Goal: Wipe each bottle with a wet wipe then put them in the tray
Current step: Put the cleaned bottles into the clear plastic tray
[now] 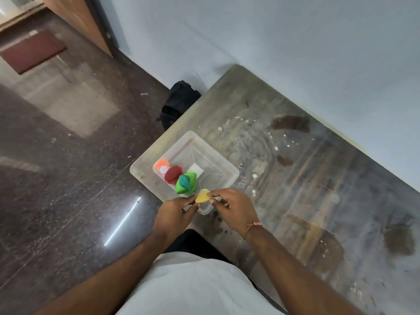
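**Both grips pinched on the yellow bottle at the tray's near corner**

Your left hand and your right hand each have a grip clamped on the small yellow plastic bottle, fingertips pinching it from opposite sides. It hangs just over the near corner of the clear square plastic tray, which sits at the edge of the worn, stained counter. Whether a wet wipe is tucked under your fingers cannot be told from here; the only white thing in view is a flat white piece lying on the tray floor.

Inside the tray already stand a green plastic bottle with a teal cap, a red-capped bottle just beside it, and an orange bottle with a pale cap at the far end of the row.

Judging by its size, the yellow bottle should be very light and stiff, with a smooth skin that would turn slippery if damp. A light pinch should be enough; squeeze harder and it may squirt out sideways. Take it by the widest part of the body rather than the cap, one hand steadying while the other works round it. The open spot near the green bottle looks the natural place for it.
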### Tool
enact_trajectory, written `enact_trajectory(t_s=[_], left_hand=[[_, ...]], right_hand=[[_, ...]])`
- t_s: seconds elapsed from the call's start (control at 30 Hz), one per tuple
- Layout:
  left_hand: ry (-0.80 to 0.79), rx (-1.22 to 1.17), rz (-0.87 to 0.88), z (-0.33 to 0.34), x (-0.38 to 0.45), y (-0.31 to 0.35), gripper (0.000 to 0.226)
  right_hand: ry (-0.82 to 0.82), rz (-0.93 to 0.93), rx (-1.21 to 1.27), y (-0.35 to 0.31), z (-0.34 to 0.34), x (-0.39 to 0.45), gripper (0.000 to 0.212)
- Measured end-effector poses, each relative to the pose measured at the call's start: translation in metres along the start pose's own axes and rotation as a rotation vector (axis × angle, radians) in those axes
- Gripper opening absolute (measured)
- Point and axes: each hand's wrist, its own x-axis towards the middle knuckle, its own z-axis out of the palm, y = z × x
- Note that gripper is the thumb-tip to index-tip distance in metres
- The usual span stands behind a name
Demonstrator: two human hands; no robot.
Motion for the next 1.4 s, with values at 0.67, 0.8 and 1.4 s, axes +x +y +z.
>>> enact_trajectory(t_s=[0.67,0.8,1.4], left_hand=[[-0.031,0.056,-0.093,-0.004,0.022,-0.023,0.023],[-0.002,0.057,-0.087,-0.004,0.02,-0.022,0.024],[-0.03,0.081,-0.159,0.001,0.021,-0.025,0.029]], right_hand=[[-0.122,0.099,-0.091,0.006,0.029,0.029,0.021],[-0.126,0.076,-0.087,0.008,0.03,0.032,0.022],[-0.198,0.074,-0.133,0.005,0.035,0.038,0.03]])
